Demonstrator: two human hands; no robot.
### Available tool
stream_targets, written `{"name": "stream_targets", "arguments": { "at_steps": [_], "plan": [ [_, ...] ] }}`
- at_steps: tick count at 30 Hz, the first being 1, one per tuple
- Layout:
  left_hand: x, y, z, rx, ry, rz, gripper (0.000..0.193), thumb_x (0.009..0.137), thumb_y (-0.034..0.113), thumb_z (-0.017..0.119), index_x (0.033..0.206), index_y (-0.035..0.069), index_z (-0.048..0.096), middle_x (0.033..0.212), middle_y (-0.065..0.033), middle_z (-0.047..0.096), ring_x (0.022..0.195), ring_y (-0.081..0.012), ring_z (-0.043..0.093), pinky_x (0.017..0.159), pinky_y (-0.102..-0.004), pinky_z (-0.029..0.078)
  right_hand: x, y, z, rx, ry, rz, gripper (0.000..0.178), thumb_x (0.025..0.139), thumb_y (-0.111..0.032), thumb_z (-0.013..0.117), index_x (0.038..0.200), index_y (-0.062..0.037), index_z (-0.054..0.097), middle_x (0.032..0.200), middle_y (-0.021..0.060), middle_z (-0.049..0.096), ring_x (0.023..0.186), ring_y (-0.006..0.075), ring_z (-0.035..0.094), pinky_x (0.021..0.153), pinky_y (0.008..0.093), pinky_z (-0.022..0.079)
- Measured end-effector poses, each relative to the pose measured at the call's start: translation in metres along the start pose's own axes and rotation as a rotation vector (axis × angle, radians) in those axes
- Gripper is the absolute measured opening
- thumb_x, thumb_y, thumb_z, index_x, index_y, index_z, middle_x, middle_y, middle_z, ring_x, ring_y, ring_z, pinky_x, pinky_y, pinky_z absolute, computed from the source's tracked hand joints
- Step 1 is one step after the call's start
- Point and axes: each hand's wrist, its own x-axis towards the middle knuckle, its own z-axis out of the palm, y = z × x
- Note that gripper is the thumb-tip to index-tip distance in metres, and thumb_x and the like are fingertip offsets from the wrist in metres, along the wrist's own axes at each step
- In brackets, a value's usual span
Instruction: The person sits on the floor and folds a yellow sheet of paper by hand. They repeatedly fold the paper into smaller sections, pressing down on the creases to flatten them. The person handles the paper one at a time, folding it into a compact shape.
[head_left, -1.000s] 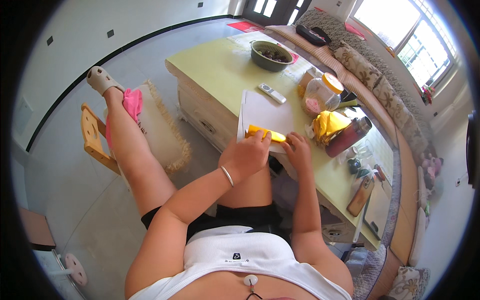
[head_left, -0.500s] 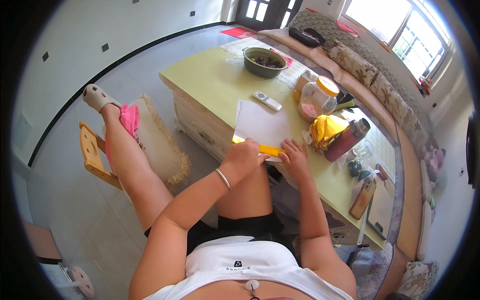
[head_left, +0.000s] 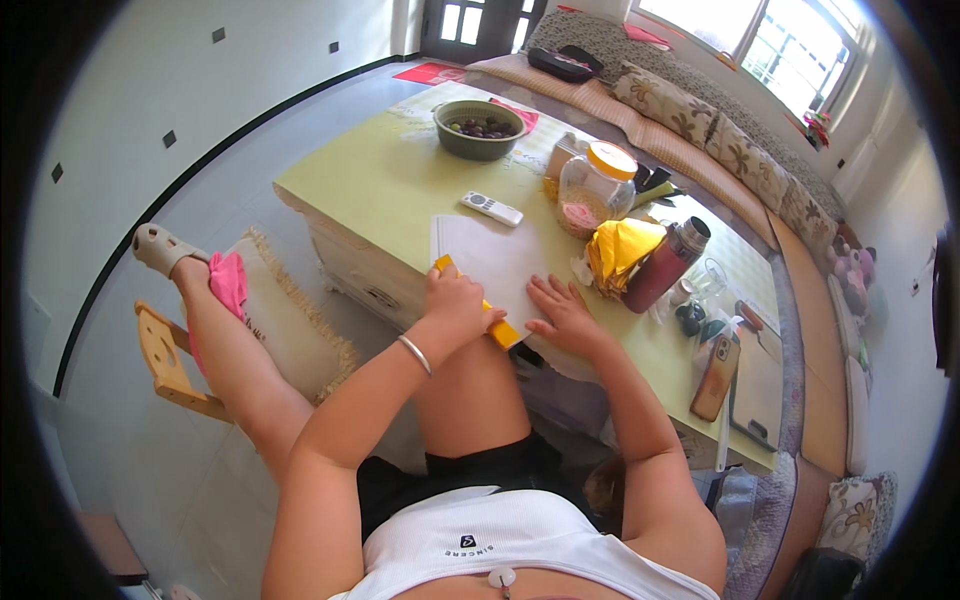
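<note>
My left hand [head_left: 457,303] is closed over the middle of a long, flat yellow strip [head_left: 501,327], whose exact kind I cannot make out. The strip slants across the near left part of some white paper [head_left: 484,243], its lower end close to the table edge above my thigh. Fingers spread, my right hand [head_left: 566,318] lies flat on the paper's right side. A white remote control [head_left: 491,208] rests just beyond the sheet.
The light green table [head_left: 360,185] holds a basket of dark round fruit [head_left: 479,130], a lidded jar [head_left: 598,188], a yellow bundle [head_left: 622,252], a dark red thermos [head_left: 665,265] and a phone [head_left: 716,377]. A wooden chair [head_left: 165,350] stands left.
My right hand has come off the strip's right end and now presses on the paper. The strip has swung from nearly crosswise to a steep slant under my left hand. The view has shifted.
</note>
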Motion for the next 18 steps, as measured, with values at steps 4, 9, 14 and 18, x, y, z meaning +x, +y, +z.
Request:
{"name": "stream_targets", "arguments": {
  "at_steps": [4,9,14,18],
  "plan": [
    [0.001,-0.009,0.006,-0.081,-0.061,-0.045,0.058,0.084,0.062,0.063,0.099,0.006,0.072,0.109,-0.0061,0.07,0.111,-0.0285,0.055,0.095,-0.0461,0.037,-0.022,-0.045,-0.012,-0.079,0.0,-0.009,0.063,0.092,-0.047,0.064,0.138,-0.0048,0.053,0.145,0.0167,0.051,0.137,0.0388,0.042,0.118,0.054,0.023],
    [0.019,-0.013,0.009,-0.196,-0.191,0.132,0.049,0.088,0.031,0.063,0.131,0.007,0.058,0.13,-0.0092,0.062,0.127,-0.028,0.051,0.103,-0.0495,0.033,-0.027,-0.056,-0.023,0.197,-0.067,-0.055,0.076,0.082,-0.042,0.076,0.144,-0.0084,0.047,0.15,0.0193,0.044,0.14,0.0397,0.039,0.118,0.0516,0.025],
    [0.037,-0.017,0.029,-0.318,-0.152,0.385,0.05,0.082,0.003,0.06,0.131,0.006,0.053,0.131,-0.0078,0.062,0.134,-0.0259,0.047,0.113,-0.0585,0.025,-0.026,-0.042,-0.022,-0.153,-0.139,-0.137,0.095,0.074,-0.033,0.081,0.153,-0.0108,0.033,0.159,0.0194,0.029,0.146,0.0404,0.029,0.12,0.0505,0.024],
    [0.029,-0.006,0.014,-0.185,0.017,0.467,0.04,0.083,0.007,0.063,0.123,0.006,0.061,0.128,-0.0086,0.063,0.126,-0.0287,0.053,0.111,-0.055,0.031,-0.027,-0.053,-0.012,-0.176,-0.063,-0.099,0.086,0.074,-0.023,0.078,0.149,-0.0082,0.039,0.156,0.0176,0.036,0.143,0.0384,0.034,0.116,0.0496,0.029]
  ]
}}
